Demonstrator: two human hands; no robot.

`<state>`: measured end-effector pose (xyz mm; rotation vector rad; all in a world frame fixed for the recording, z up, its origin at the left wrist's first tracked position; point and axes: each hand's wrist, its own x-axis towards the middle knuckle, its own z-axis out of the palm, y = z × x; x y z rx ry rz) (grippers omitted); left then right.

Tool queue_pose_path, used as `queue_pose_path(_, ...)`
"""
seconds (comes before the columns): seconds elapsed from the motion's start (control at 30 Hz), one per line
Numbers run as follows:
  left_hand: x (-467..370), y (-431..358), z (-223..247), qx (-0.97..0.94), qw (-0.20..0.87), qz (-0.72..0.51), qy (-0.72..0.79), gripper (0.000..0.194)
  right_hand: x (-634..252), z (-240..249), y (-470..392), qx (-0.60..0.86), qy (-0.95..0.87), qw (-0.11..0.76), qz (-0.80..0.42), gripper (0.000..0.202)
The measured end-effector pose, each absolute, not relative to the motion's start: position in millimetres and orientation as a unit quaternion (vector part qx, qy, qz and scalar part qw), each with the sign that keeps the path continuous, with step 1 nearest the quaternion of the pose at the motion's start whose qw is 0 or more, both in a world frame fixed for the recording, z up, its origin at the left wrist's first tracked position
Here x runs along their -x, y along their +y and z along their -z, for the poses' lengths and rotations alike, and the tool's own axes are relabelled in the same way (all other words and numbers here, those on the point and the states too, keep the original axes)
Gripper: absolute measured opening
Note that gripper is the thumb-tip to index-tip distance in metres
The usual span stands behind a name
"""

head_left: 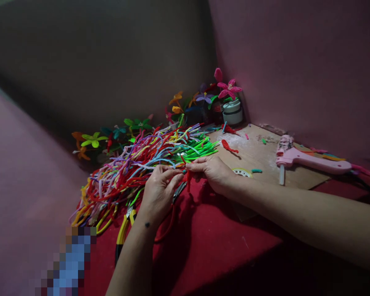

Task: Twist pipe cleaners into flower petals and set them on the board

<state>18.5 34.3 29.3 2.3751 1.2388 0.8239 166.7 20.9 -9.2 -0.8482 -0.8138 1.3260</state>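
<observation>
A red pipe cleaner (189,181) is pinched between the thumb and fingers of my right hand (214,172), one end hanging down below the fingertips. Close beside it, my left hand (163,185) has its thumb and fingers pressed together at the upper part of the same red piece; the exact grip is partly hidden. Behind both hands spreads a large pile of coloured pipe cleaners (120,168), with bright green ones (200,150) at its right end. A red petal-like looped piece (230,147) lies on the board beyond my right hand.
A pink glue gun (314,159) rests on a brown board (259,144) at right. Yellow-handled pliers (122,230) lie left of my left forearm on the red cloth (216,242). Finished pipe-cleaner flowers (230,88) and a white jar (232,113) stand along the wall.
</observation>
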Motion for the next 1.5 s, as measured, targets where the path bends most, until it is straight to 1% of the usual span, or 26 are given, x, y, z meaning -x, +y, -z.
queue_pose_path(0.07,-23,33,-28,-0.828,0.207,-0.307,0.422,0.022,-166,11,21,0.367,-0.350,0.634,-0.583,0.021)
queue_pose_path(0.2,-29,31,-21,-0.783,0.317,-0.276,0.458,0.021,-166,13,21,0.354,-0.372,0.628,-0.585,0.019)
queue_pose_path(0.33,-27,31,-21,-0.747,0.386,-0.263,0.473,0.022,-170,8,21,0.327,-0.397,0.620,-0.592,0.024)
queue_pose_path(0.4,-25,30,-25,-0.737,0.415,-0.253,0.469,0.021,-173,5,22,0.323,-0.410,0.613,-0.593,0.021)
queue_pose_path(0.5,-24,29,-30,-0.737,0.432,-0.243,0.460,0.020,-176,1,21,0.354,-0.458,0.593,-0.559,0.015)
queue_pose_path(0.57,-24,29,-30,-0.738,0.432,-0.238,0.461,0.019,-176,1,20,0.390,-0.481,0.588,-0.521,0.016)
queue_pose_path(0.7,-24,30,-29,-0.736,0.430,-0.230,0.470,0.020,-171,3,16,0.445,-0.500,0.605,-0.432,0.018)
queue_pose_path(0.8,-24,29,-30,-0.719,0.448,-0.242,0.474,0.023,-170,1,15,0.453,-0.519,0.624,-0.370,0.015)
queue_pose_path(0.83,-24,29,-31,-0.711,0.457,-0.246,0.474,0.023,-170,0,15,0.444,-0.526,0.619,-0.377,0.015)
queue_pose_path(0.93,-22,27,-34,-0.690,0.489,-0.249,0.472,0.023,-173,-3,16,0.408,-0.535,0.575,-0.466,0.010)
queue_pose_path(1.0,-22,27,-35,-0.676,0.514,-0.244,0.467,0.023,-174,-2,17,0.399,-0.528,0.560,-0.498,0.009)
queue_pose_path(1.1,-23,27,-32,-0.659,0.538,-0.244,0.465,0.024,-172,1,16,0.410,-0.507,0.594,-0.472,0.013)
queue_pose_path(1.2,-27,28,-25,-0.641,0.555,-0.252,0.466,0.026,-167,3,13,0.434,-0.506,0.645,-0.373,0.012)
queue_pose_path(1.27,-29,28,-22,-0.628,0.565,-0.260,0.467,0.026,-166,3,12,0.443,-0.517,0.661,-0.317,0.009)
queue_pose_path(1.3,-29,29,-22,-0.624,0.567,-0.264,0.469,0.027,-166,2,12,0.441,-0.520,0.659,-0.317,0.008)
queue_pose_path(1.37,-28,30,-22,-0.622,0.568,-0.266,0.469,0.027,-167,1,14,0.423,-0.517,0.642,-0.378,0.012)
queue_pose_path(1.43,-26,31,-23,-0.623,0.569,-0.265,0.467,0.027,-170,0,17,0.389,-0.500,0.620,-0.464,0.024)
queue_pose_path(1.5,-24,32,-25,-0.624,0.568,-0.266,0.467,0.028,-173,1,20,0.359,-0.483,0.606,-0.521,0.035)
